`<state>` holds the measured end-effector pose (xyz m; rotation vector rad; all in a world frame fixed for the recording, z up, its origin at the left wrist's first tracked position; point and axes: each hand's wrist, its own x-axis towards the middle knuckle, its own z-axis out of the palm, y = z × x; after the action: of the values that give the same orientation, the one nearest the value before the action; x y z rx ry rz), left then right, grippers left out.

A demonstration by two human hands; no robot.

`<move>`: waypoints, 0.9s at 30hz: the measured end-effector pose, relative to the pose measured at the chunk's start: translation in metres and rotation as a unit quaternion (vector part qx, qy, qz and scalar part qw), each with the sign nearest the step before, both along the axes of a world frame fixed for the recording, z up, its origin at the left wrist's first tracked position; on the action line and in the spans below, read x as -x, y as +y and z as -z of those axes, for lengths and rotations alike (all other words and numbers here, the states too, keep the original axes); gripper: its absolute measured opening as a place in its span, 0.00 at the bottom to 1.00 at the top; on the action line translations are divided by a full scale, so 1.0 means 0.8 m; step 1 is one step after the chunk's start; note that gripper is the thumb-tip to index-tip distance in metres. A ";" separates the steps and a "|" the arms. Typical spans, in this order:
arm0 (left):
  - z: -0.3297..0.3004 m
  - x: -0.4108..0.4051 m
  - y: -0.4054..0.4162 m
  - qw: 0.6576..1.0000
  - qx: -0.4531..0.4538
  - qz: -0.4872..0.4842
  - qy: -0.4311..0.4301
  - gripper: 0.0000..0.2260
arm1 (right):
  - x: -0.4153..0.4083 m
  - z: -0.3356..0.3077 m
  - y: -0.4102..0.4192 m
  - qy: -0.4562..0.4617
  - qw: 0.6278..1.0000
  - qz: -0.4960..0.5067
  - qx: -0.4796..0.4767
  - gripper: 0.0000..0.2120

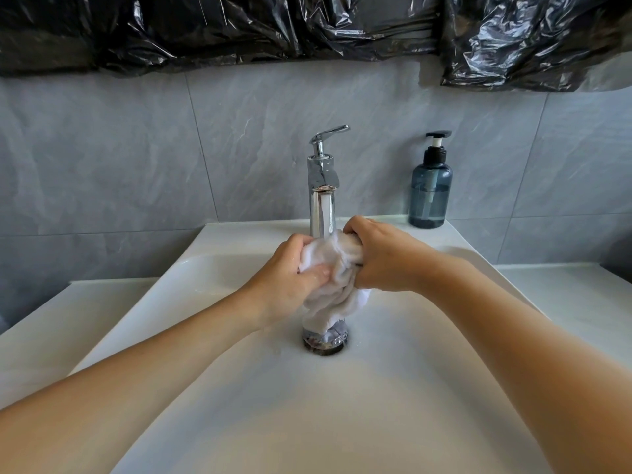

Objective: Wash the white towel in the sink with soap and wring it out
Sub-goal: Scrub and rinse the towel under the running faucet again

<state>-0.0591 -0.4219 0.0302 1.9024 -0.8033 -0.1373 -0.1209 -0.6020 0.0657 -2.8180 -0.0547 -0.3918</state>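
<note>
The white towel [328,282] is bunched into a wet wad above the middle of the sink [376,388], held directly under the spout of the tap [321,186], with its lower end hanging down to just over the drain [325,340]. The left hand [290,271] grips the wad from its side, fingers [316,273] curled over the cloth and the thumb pressed into it; the right hand [379,258] clamps the other side with its fingers wrapped round the folds, so both hands are closed firmly on the towel and sit close together. Whether water is running from the tap is hard to tell, though the basin looks wet around the drain. The soap bottle [431,186] stands at the back right corner of the sink's rim, well apart from the hands, against the grey tiled wall [136,148]; black plastic sheeting [239,25] hangs along the top of that wall.

By the look of the grip this is the scrubbing or squeezing stage, with the cloth being worked between the two hands. The next move likely calls for twisting the hands in opposite directions over the drain, keeping the wad tight so the water runs down into the basin and not over the table [564,289]
</note>
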 end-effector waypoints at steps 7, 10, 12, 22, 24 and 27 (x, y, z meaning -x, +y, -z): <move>0.000 0.000 0.000 1.000 -0.007 0.003 -0.008 0.14 | 0.001 -0.001 0.001 0.006 1.000 0.000 0.006 0.25; 0.000 0.002 0.000 1.000 -0.006 0.004 -0.002 0.19 | 0.001 -0.001 0.001 0.005 1.000 0.001 0.005 0.25; 0.000 0.002 0.000 1.000 -0.001 0.005 0.003 0.19 | 0.000 0.000 0.001 0.004 1.000 0.001 0.006 0.25; -0.001 0.003 0.002 1.000 0.003 0.003 0.003 0.23 | 0.000 0.000 0.000 0.007 1.000 -0.006 0.009 0.25; -0.002 0.006 0.002 1.000 0.003 0.003 0.004 0.28 | 0.000 0.000 -0.001 0.005 1.000 -0.008 0.007 0.25; -0.004 0.006 0.003 1.000 -0.001 0.006 -0.002 0.25 | 0.000 0.000 -0.002 -0.001 1.000 -0.012 0.004 0.24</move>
<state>-0.0636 -0.4197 0.0332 1.9004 -0.8177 -0.1415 -0.1208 -0.6035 0.0654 -2.8227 -0.0919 -0.3890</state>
